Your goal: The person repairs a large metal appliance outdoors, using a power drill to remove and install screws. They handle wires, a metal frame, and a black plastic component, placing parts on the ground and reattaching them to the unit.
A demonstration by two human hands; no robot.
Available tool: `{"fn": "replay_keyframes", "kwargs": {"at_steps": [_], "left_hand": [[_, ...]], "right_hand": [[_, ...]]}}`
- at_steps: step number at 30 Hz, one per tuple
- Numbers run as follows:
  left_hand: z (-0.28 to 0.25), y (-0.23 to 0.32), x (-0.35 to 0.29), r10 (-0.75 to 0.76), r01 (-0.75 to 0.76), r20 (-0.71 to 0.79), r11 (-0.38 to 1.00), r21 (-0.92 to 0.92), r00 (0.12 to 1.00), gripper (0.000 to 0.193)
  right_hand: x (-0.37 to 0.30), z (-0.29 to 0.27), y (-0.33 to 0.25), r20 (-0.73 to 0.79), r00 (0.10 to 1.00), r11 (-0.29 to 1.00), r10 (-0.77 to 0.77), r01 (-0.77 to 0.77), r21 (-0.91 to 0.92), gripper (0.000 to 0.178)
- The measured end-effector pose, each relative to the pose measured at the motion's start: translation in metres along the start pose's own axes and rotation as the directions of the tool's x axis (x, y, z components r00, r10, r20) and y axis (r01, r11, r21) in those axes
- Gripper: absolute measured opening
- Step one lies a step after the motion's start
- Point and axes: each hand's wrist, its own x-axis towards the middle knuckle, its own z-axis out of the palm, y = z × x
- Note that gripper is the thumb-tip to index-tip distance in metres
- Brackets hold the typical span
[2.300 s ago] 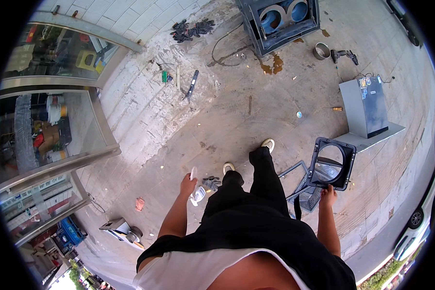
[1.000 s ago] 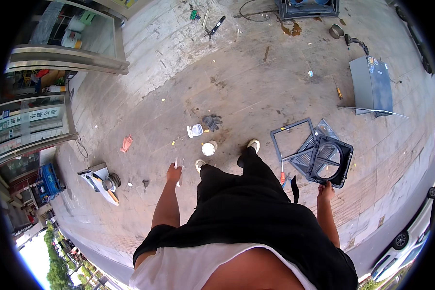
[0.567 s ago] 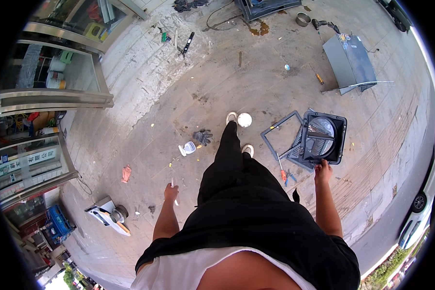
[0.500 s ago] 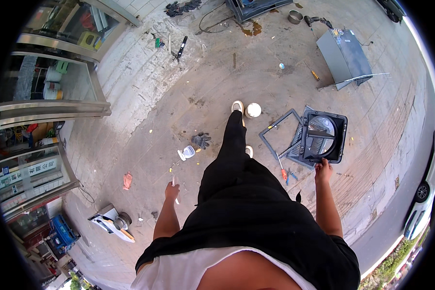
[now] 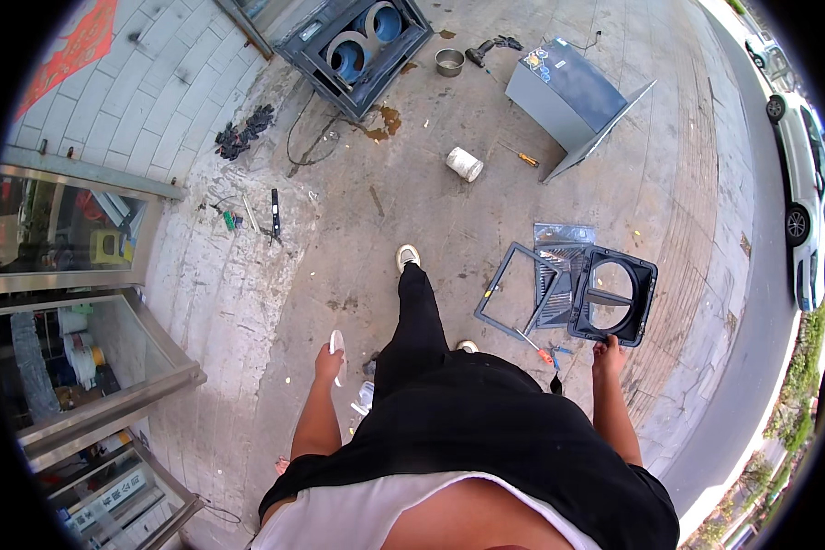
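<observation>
A person stood on worn pavement [image 5: 403, 213], well back from a dark housing [image 5: 376, 87] with 2 round, blue-lined openings. The left hand [image 5: 328, 362], its grip narrow, held a thin white disc [image 5: 337, 346], which was seen nearly edge-on with its long axis pointing toward the housing. The right hand [image 5: 609, 353] was closed on the near edge of a black frame [image 5: 582, 307] with 1 large round opening crossed by a bar; the frame's slightly longer sides ran away from the person.

Taken from the housing, the white disc was almost straight back toward the person, while the black frame was back and well to the right, making the left hand the nearer of the 2 in this view. Also back and right of the housing were a gray grille [image 5: 564, 255] and a slim gray frame [image 5: 493, 284]; whether the black frame touched the grille could not be told. A metal pot [image 5: 449, 71] sat just right of the housing, a gray box [image 5: 545, 105] farther right.
</observation>
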Motion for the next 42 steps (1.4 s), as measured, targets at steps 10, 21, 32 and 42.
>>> {"fn": "replay_keyframes", "kwargs": {"at_steps": [10,21,32,42], "left_hand": [[-0.141,0.138,0.203,-0.005,0.007,0.067,1.0,-0.03,0.998,0.044],[-0.113,0.383,0.36,0.351,-0.315,0.07,0.899,-0.304,0.934,0.034],[-0.117,0.5,0.418,0.056,-0.058,0.033,0.996,0.072,0.998,0.04],[-0.098,0.791,0.535,0.082,-0.082,0.049,0.997,-0.011,0.995,0.034]], "right_hand": [[-0.084,0.268,-0.052,0.103,0.995,0.999,-0.006,0.001,0.046,0.016],[-0.096,0.381,-0.126,-0.032,0.999,0.988,-0.037,0.032,-0.152,0.017],[0.09,0.645,-0.139,-0.013,1.0,0.971,0.018,-0.021,-0.238,0.017],[0.22,0.914,-0.263,0.036,0.999,0.996,0.013,-0.009,-0.093,0.018]]}}
